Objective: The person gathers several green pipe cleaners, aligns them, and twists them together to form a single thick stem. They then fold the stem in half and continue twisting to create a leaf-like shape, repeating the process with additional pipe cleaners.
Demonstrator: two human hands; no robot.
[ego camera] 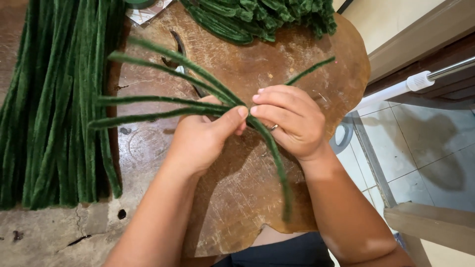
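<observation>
Green fuzzy stems (163, 106) fan leftward from the pinching fingers (237, 112); one tail runs down toward the person. Left hand (200, 141) and right hand (289, 121) grasp the junction.

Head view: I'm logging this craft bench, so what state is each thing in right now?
left hand: pinching the fanned stems where they meet
right hand: fingers closed on the same joint
fanned green chenille stems: held, spread out to the left, one tail hanging toward the person
pile of straight stems: lying loose, untouched
heap of bent stems: lying at the far edge
wooden board: flat, worn
</observation>
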